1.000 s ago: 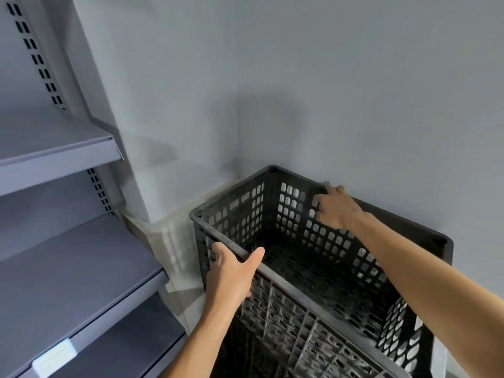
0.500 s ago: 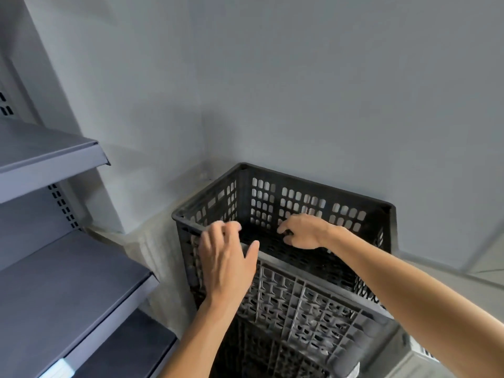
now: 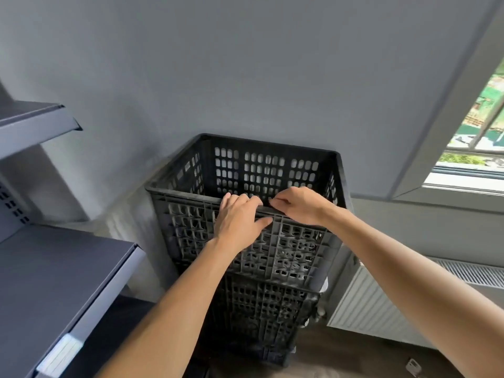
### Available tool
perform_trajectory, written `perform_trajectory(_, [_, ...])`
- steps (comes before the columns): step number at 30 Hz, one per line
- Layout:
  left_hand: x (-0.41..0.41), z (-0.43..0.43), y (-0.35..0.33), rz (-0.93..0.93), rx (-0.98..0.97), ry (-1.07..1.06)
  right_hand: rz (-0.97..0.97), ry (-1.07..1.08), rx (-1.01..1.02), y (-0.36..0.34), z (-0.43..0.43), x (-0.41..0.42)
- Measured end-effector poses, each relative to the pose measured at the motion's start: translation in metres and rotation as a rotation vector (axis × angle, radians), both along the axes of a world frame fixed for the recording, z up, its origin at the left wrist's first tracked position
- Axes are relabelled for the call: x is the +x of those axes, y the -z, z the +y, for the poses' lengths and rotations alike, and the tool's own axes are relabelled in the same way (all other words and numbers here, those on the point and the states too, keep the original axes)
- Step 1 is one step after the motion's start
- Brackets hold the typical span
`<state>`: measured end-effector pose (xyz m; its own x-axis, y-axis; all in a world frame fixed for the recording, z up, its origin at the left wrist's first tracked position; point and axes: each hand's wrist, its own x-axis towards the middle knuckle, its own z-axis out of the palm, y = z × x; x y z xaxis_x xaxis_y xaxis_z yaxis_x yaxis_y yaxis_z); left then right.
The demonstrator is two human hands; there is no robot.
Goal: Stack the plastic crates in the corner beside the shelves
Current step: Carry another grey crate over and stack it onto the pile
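Note:
A black perforated plastic top crate point(image 3: 289, 249) stands on a lower black crate point(image 3: 261, 309) in the corner, against the grey wall. Both hands meet side by side on the middle of the top crate's near rim. My left hand point(image 3: 240, 222) has its fingers hooked over the rim and its thumb pressed on the outer wall. My right hand point(image 3: 298, 204) curls its fingers over the same rim just to the right. The top crate's inside is empty. The bottom of the stack is partly hidden by my left forearm.
Grey metal shelves point(image 3: 54, 271) stick out at the left, with a higher shelf point(image 3: 32, 121) above. A white radiator point(image 3: 381, 304) stands right of the stack under a window point(image 3: 480, 132). A small object point(image 3: 411, 366) lies on the wooden floor.
My left hand slid right along the near rim. My right hand left the far rim and came to the near one. The view has pulled back, showing the stack below.

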<state>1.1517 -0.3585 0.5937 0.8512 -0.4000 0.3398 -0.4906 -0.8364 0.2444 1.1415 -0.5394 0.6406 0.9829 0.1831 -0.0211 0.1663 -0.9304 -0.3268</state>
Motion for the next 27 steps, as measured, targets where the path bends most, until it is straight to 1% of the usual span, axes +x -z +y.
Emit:
perform_trajectory(4, [0.001,-0.013,0.003,-0.023,0.020,-0.011,0.013,0.058,-0.013,0.006,-0.009,-0.030])
perform_trajectory(7, [0.001,-0.024,0.004,-0.014,0.027,-0.032,-0.009,0.084,-0.100,0.013,-0.027,-0.050])
perform_trajectory(11, [0.003,-0.030,0.010,-0.036,-0.016,-0.031,-0.115,0.142,-0.234,0.026,-0.051,-0.060])
perform_trajectory(18, [0.007,-0.034,0.012,-0.031,-0.114,-0.006,-0.250,0.118,-0.313,0.027,-0.061,-0.052])
perform_trajectory(22, [0.003,-0.041,0.018,-0.068,-0.123,0.010,-0.275,0.138,-0.328,0.035,-0.071,-0.054])
perform_trajectory(27, [0.002,-0.047,0.017,-0.069,-0.150,0.009,-0.251,0.142,-0.316,0.035,-0.079,-0.052])
